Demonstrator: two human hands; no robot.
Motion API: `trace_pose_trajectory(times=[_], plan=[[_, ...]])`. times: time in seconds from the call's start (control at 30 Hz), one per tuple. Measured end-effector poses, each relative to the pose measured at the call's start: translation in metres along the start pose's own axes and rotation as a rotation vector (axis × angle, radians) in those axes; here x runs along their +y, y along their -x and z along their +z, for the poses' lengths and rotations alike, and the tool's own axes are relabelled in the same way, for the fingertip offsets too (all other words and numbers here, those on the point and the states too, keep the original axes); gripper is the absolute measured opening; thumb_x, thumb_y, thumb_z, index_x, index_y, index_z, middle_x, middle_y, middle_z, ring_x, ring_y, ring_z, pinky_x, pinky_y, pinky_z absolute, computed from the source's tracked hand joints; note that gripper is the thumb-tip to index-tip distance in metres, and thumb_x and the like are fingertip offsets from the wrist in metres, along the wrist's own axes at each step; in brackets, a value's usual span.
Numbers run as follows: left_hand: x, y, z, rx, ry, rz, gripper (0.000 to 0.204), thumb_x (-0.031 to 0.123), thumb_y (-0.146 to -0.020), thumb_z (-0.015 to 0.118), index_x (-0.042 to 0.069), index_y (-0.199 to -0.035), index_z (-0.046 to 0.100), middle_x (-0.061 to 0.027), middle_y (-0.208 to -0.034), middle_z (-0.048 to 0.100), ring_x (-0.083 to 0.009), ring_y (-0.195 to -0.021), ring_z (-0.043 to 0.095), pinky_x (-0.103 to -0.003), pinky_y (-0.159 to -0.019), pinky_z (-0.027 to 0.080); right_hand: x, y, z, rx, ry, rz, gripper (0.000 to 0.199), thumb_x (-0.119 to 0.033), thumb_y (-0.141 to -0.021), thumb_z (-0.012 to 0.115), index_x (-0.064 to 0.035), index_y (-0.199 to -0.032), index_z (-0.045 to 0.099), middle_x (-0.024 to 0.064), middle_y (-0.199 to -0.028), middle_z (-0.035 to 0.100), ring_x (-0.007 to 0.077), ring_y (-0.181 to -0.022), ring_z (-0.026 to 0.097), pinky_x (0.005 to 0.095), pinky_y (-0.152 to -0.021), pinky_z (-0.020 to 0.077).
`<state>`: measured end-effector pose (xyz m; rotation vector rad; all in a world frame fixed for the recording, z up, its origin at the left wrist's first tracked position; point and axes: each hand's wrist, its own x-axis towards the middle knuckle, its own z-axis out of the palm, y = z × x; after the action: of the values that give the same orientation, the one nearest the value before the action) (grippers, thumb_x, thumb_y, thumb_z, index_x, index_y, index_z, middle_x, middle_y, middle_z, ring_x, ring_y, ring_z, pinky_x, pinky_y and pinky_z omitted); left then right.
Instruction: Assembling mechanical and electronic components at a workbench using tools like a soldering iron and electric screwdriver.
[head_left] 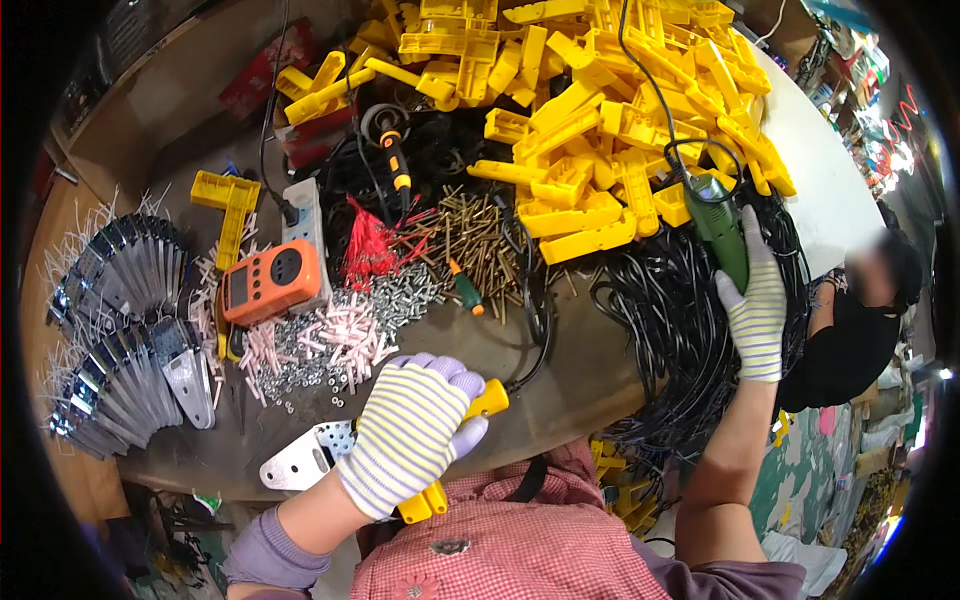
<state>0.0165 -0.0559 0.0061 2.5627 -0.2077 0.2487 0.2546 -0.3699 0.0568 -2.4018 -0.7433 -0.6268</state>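
My left hand point(412, 432), in a striped glove, is closed around a yellow plastic handle point(488, 399) at the table's near edge. A black cord runs out of the handle's upper right end. From under the hand a silvery metal plate with holes point(296, 460) sticks out to the left. Over on the right, my gloved right hand point(757, 318) is closed on a green corded power tool point(722, 235), thumb on one side and fingers along the other. That tool lies over a bundle of black cables point(675, 320). Its working end is hard to make out.
Yellow plastic shells point(590, 130) are heaped at the back. Brass-coloured rods point(475, 235), pink sleeves point(345, 335) and screws lie mid-table beside an orange meter point(275, 280), a green-handled screwdriver point(465, 288) and a soldering iron point(395, 160). Metal plates point(110, 390) fan out left. Another person point(850, 330) sits right.
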Motion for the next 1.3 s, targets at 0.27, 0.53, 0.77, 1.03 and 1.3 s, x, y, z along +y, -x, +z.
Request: trace_pose_trajectory(times=[0.27,0.53,0.77,1.03,1.3], plan=[[0.0,-0.001,0.002,-0.042,-0.011,-0.143,0.037,0.032,-0.078,0.076,0.007,-0.103,0.064,-0.0107,-0.092,0.064,-0.0326,-0.089,0.062,-0.044,-0.079,0.048,-0.097,0.0,0.017,-0.028,-1.501,0.047,0.069,-0.037,-0.092,0.064,-0.0011,-0.146,0.039,0.0101,-0.092,0.056,0.0199,-0.068,0.053,0.0318,-0.06,0.0482],[0.007,0.005,0.003,-0.102,-0.165,-0.184,0.043,0.044,-0.081,0.071,0.007,-0.104,0.071,-0.0098,-0.088,0.066,-0.0292,-0.085,0.063,-0.041,-0.076,0.047,-0.188,0.033,0.082,-0.322,-1.745,0.014,0.062,-0.051,-0.089,0.068,0.0031,-0.115,0.054,0.0093,-0.072,0.058,0.0227,-0.057,0.061,0.0375,-0.052,0.0523],[0.012,-0.003,0.0,-0.191,-0.196,-0.26,0.038,0.046,-0.081,0.07,0.008,-0.087,0.07,-0.0121,-0.079,0.065,-0.0317,-0.078,0.065,-0.043,-0.072,0.048,-0.195,0.048,0.102,-0.491,-1.636,0.144,0.058,-0.054,-0.082,0.075,0.0002,-0.092,0.056,0.0113,-0.068,0.056,0.0246,-0.054,0.057,0.0385,-0.052,0.0518],[0.008,-0.005,0.009,-0.15,-0.217,-0.263,0.031,0.039,-0.081,0.07,0.008,-0.085,0.073,-0.0112,-0.089,0.068,-0.0284,-0.085,0.067,-0.041,-0.075,0.05,-0.191,0.061,0.107,-0.475,-1.854,0.478,0.027,-0.024,-0.092,0.057,0.0014,-0.097,0.062,0.0125,-0.097,0.062,0.0208,-0.086,0.062,0.0352,-0.077,0.0547],[0.002,-0.003,0.01,-0.165,-0.195,-0.228,0.04,0.038,-0.076,0.074,0.006,-0.099,0.071,-0.0113,-0.09,0.068,-0.0293,-0.088,0.067,-0.04,-0.077,0.05,-0.171,0.054,0.101,-0.586,-2.89,3.222,0.022,-0.014,-0.093,0.055,0.0008,-0.108,0.06,0.0099,-0.105,0.064,0.0174,-0.093,0.063,0.0316,-0.081,0.0546]])
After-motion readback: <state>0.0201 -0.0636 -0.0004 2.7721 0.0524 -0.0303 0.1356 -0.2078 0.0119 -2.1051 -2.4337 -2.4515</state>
